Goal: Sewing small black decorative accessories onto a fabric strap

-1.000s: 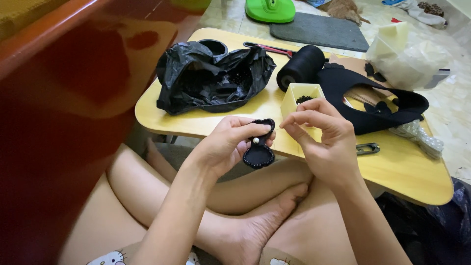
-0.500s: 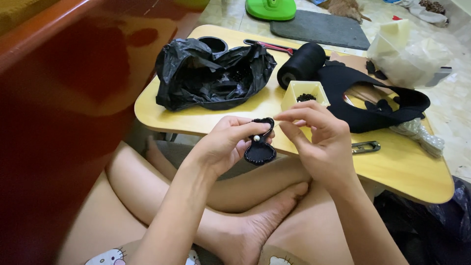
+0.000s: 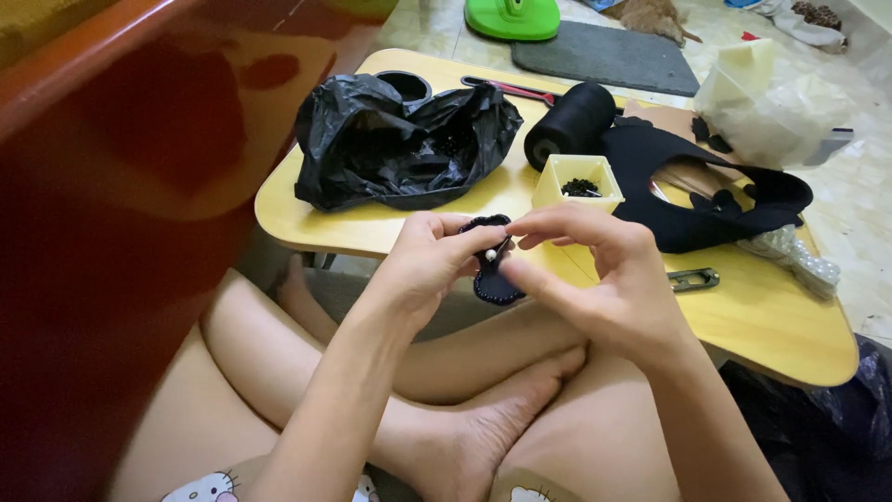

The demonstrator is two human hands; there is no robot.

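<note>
Two hands meet right over the near edge of the little yellow table (image 3: 743,325). The left hand (image 3: 423,265) has its fingers curled around a small black fabric piece (image 3: 490,279), thumb on top, pinching it so it hangs just below the fingertips. The right hand (image 3: 604,279) is closed too, thumb and forefinger pressed together on something thin, looks like a needle, right against the fabric's upper edge. A tiny white bead (image 3: 491,255) sits exactly where the two sets of fingertips come together.

So as far as I can judge, this is mid-stitch on beading: the bead is being seated on the fabric piece. I'd say the next bit wants a steady pinch from the left and a small, careful pull from the right so the bead lands flat, not much room for slip there.

Just past the right fingertips is a small pale yellow tray (image 3: 554,181) with dark beads inside. Beyond that, a black thread spool (image 3: 569,125) lying on its side, and to its right a bigger black fabric cutout (image 3: 743,200). Out past the left fingers there's a crumpled black plastic bag (image 3: 390,149). Off to the right of the right hand, a metal clip (image 3: 692,278) lies on the table.
</note>
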